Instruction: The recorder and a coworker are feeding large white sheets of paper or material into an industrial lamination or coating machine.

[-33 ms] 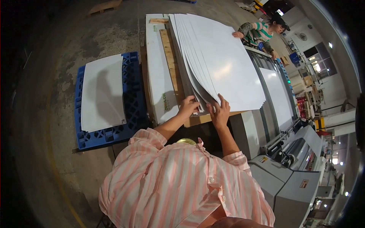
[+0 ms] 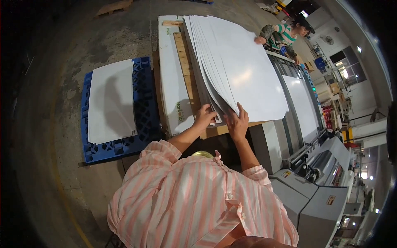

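A tall stack of large glossy white sheets (image 2: 248, 78) lies in front of me, its left edges fanned and curled up. At the near left corner, my right hand (image 2: 237, 124) grips the raised upper sheets, fingers on top and bent over the edge. Just left of it, my left hand (image 2: 205, 117) pinches the edges of lower sheets at the same corner. A dark gap shows between the upper and lower sheets there. The fingertips of my left hand are partly hidden among the sheets.
Left of the stack are a wooden strip (image 2: 185, 70) and a white board (image 2: 170, 78). Farther left, a blue pallet (image 2: 144, 99) bears more white sheets (image 2: 111, 103). A grey machine (image 2: 306, 198) with rollers stands at the right. A co-worker's hand (image 2: 260, 40) is at the stack's far right edge.
The co-worker's hand at the far edge has shifted slightly and is blurred. My hands keep nearly the same place on the sheets.
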`<state>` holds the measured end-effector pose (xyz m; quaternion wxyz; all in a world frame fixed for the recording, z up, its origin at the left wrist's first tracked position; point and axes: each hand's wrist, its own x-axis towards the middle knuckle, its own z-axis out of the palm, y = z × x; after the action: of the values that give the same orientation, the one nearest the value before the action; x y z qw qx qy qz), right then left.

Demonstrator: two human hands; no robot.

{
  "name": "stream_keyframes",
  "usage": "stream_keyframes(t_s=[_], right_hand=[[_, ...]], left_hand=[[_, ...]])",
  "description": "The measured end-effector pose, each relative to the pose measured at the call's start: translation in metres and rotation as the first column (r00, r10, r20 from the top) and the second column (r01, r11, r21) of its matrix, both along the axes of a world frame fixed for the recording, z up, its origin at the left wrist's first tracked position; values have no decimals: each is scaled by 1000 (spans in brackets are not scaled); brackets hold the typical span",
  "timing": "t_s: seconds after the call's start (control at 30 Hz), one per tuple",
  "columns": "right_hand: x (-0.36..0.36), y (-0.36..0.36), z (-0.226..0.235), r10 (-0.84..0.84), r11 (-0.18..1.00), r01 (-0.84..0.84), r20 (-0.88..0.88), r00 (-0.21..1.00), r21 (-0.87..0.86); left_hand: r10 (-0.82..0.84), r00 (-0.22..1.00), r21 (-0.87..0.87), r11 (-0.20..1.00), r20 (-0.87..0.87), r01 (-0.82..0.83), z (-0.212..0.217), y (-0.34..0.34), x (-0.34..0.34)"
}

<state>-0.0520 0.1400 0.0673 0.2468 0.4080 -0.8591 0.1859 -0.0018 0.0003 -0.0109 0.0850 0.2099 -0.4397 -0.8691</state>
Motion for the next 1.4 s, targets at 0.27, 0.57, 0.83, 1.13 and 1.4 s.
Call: stream_keyframes(t_s=[0.27, 0.57, 0.83, 1.13, 1.4], right_hand=[[-55, 10, 0, 92, 821, 403, 791, 605, -404], [-13, -2, 2, 136, 966, -11, 469, 873, -259], [-9, 10, -24, 189, 981, -188, 339, 921, -35], [-42, -20, 12, 155, 711, 481, 782, 604, -513], [-9, 8, -69, 67, 992, -93, 275, 959, 81]], left_hand=[[-97, 993, -115, 989, -71, 88, 0, 11, -2], [-46, 989, -191, 981, -137, 19, -12, 18, 2], [-96, 986, -128, 989, -139, 78, 0, 15, 16], [-158, 985, -114, 982, -70, 149, -8, -3, 15], [-110, 992, -132, 984, 56, 117, -14, 15, 4]])
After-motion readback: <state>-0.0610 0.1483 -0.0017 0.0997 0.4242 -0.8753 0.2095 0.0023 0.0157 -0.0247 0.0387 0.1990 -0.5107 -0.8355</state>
